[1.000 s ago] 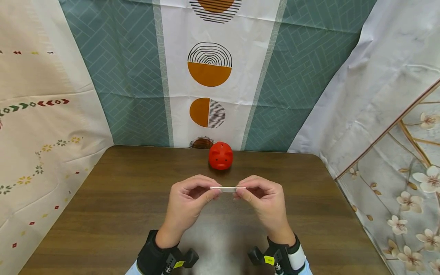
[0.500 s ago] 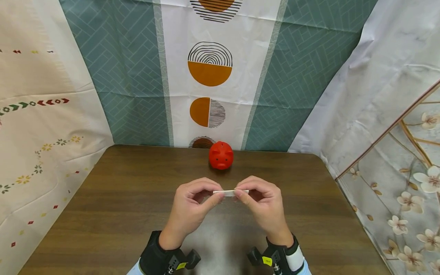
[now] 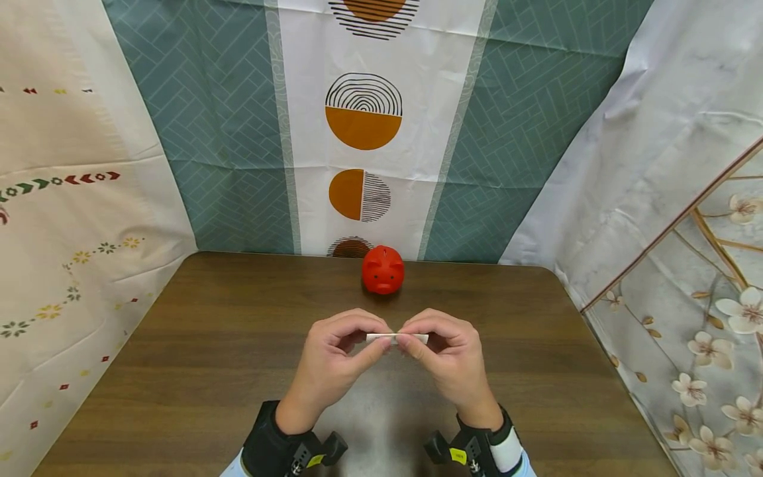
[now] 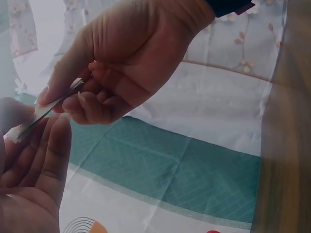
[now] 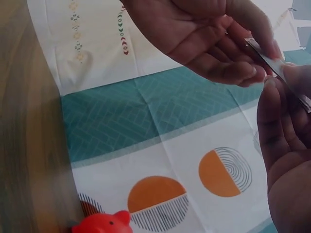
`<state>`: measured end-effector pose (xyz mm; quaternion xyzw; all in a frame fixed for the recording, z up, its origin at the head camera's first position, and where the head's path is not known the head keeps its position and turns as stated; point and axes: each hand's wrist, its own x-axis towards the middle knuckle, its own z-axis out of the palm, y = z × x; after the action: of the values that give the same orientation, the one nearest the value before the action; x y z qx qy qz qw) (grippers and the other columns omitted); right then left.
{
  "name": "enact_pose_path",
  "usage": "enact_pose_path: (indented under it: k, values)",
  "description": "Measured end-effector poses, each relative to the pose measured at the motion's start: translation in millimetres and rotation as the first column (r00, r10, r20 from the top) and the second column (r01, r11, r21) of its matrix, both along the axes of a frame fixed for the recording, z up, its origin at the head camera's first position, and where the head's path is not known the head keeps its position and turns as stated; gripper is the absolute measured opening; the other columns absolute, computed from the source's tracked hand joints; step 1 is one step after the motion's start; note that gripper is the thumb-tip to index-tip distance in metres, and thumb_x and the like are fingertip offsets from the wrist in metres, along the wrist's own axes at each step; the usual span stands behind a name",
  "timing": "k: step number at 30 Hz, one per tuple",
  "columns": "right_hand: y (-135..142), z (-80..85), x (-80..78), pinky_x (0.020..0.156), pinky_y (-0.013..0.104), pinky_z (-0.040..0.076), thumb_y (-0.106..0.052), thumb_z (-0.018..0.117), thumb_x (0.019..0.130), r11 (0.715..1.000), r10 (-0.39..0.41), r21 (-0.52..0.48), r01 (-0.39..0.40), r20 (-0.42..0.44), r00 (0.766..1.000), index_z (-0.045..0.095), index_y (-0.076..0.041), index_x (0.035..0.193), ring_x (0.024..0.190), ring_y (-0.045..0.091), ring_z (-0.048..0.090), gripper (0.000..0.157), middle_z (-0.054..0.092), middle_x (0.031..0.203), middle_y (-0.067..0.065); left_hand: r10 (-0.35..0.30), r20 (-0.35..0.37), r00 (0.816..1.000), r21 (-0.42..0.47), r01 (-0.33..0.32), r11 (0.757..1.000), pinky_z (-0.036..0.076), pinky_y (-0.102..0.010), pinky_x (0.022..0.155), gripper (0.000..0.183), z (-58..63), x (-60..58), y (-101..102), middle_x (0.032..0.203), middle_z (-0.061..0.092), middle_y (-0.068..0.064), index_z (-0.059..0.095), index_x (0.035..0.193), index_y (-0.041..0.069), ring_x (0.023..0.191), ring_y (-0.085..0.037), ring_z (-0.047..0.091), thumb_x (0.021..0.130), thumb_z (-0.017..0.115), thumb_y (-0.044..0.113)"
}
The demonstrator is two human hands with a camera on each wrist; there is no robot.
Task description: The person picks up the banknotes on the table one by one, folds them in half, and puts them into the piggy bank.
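A narrow, pale folded strip of paper point(image 3: 372, 338) is held level above the table, in front of a red piggy bank point(image 3: 383, 271). My left hand point(image 3: 334, 354) pinches it between thumb and fingers from the left. From the right, my right hand point(image 3: 447, 351) pinches it too, and the two thumbs almost meet at its middle. Layered edges show on the paper strip point(image 5: 273, 64) in the right wrist view. Fingers cover much of the strip point(image 4: 43, 110) in the left wrist view as well.
The piggy bank stands near the back edge of the brown wooden table point(image 3: 250, 298). A teal and white patterned cloth point(image 3: 232, 146) hangs behind the table. Pale printed cloths flank it on the left point(image 3: 89, 265) and right point(image 3: 656, 199).
Both hands have come closer together along the paper strip, narrowing the gap between the thumbs. The strip sits slightly lower in the head view. The piggy bank has stayed put.
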<state>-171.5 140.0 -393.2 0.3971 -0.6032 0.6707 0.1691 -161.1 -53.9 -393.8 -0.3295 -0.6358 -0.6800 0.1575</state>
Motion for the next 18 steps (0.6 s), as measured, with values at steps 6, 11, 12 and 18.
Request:
enact_pose_path:
  k: [6,11,12,18]
  values:
    - [-2.7,-1.7,0.0,0.052,0.027,0.050,0.017,0.072,0.083,1.000,-0.013,0.007,0.013,0.004,1.000,0.074,0.000,0.099,0.072,0.017,0.061,0.024,0.068,0.087,0.013,0.012,-0.016,1.000,-0.010,-0.012,1.000,0.061,-0.029,0.070,0.012,-0.5,-0.4,0.3,0.091,0.072,-0.010,0.075,0.095,0.006,0.080,-0.018,0.068,0.090,0.073,-0.004]
    - [-2.2,-2.4,-1.4,0.046,0.025,0.044,0.017,0.073,0.082,0.999,-0.023,0.031,0.023,-0.018,1.000,0.074,-0.001,0.096,0.070,0.015,0.059,0.023,0.069,0.085,0.012,0.009,-0.022,1.000,-0.020,-0.009,1.000,0.059,-0.028,0.065,0.012,-2.0,-1.8,0.6,0.088,0.072,-0.012,0.075,0.095,0.007,0.077,-0.016,0.067,0.090,0.074,-0.004]
    - [-2.0,-2.7,-1.7,0.046,0.024,0.043,0.018,0.073,0.081,0.999,-0.026,0.036,0.027,-0.026,0.999,0.075,-0.001,0.096,0.069,0.015,0.059,0.025,0.069,0.084,0.012,0.006,-0.020,1.000,-0.020,-0.007,1.000,0.059,-0.029,0.065,0.012,-2.5,-2.2,0.6,0.087,0.072,-0.013,0.075,0.095,0.007,0.076,-0.016,0.067,0.090,0.074,-0.004]
    - [-2.3,-4.6,-4.0,0.046,0.024,0.044,0.019,0.072,0.082,0.996,-0.065,0.061,0.066,-0.020,0.998,0.076,-0.003,0.097,0.069,0.014,0.060,0.027,0.071,0.084,0.010,0.019,0.028,0.999,-0.018,-0.019,1.000,0.060,-0.030,0.065,0.010,-7.1,-5.4,1.3,0.086,0.071,-0.011,0.074,0.094,0.008,0.073,-0.017,0.066,0.092,0.072,-0.002]
